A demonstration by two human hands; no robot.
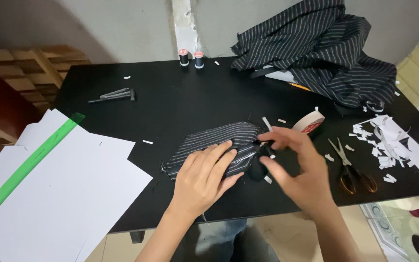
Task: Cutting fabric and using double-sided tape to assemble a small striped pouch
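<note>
A small piece of dark pinstriped fabric [219, 138] lies on the black table [170, 102] near its front edge. My left hand [203, 177] rests flat on the fabric's near side, fingers spread, pressing it down. My right hand [294, 165] hovers at the fabric's right end, its thumb and fingers pinching a small strip of white tape [269, 150] at the fabric's edge. The hand is slightly blurred. A roll of white tape [310, 122] stands just behind the right hand.
Scissors with brown handles [351, 167] lie right of my hand, beside white paper scraps [386, 145]. A heap of striped fabric [316, 48] fills the back right. Two thread spools [191, 58] stand at the back. White paper sheets [64, 184] with a green ruler [30, 165] overhang the left.
</note>
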